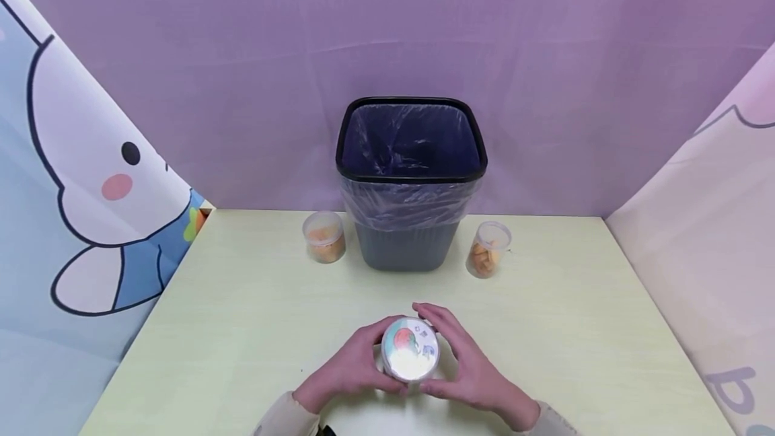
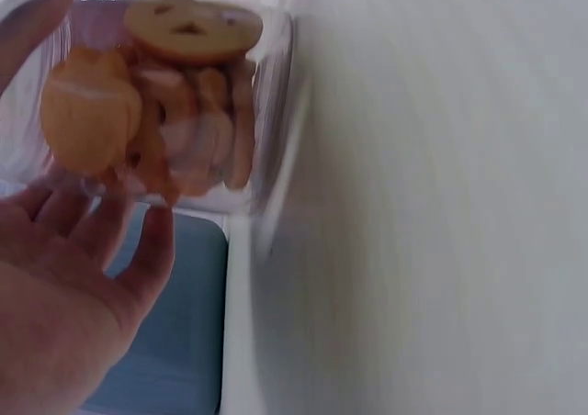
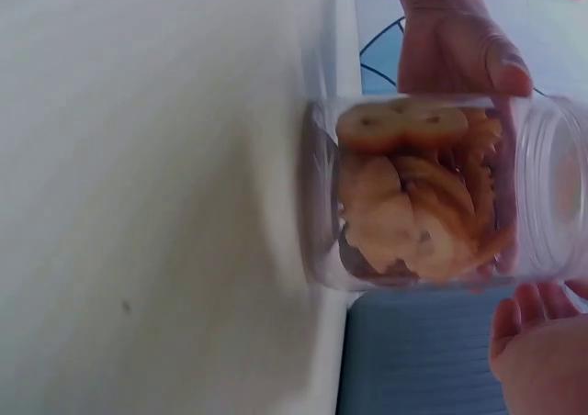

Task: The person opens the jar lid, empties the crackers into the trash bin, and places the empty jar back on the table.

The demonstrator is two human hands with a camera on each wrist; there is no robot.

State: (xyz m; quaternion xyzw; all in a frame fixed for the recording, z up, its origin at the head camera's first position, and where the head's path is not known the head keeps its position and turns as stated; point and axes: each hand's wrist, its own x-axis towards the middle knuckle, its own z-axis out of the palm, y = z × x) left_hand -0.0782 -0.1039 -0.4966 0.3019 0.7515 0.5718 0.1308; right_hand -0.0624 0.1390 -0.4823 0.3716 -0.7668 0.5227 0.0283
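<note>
A clear plastic jar [image 3: 413, 195] of cookies, its round patterned lid [image 1: 410, 350] uppermost, stands near the table's front. From its left side my left hand [image 1: 360, 362] holds it, thumb on the near side and fingers round the far side. The left wrist view shows fingers [image 2: 152, 250] right at the jar's wall, with brown cookies [image 2: 188, 112] inside. My right hand [image 1: 475, 369] arches about the other side. Its index finger and thumb lie beside the lid, and a gap shows between palm and jar.
A grey bin [image 1: 406, 247] with a black rim and clear liner stands behind the hands. To its left sits a small tub [image 1: 325, 237] with orange-brown contents; a similar cup [image 1: 487, 251] is at its right. A purple cloth [image 1: 545, 120] backs the table [image 1: 242, 328].
</note>
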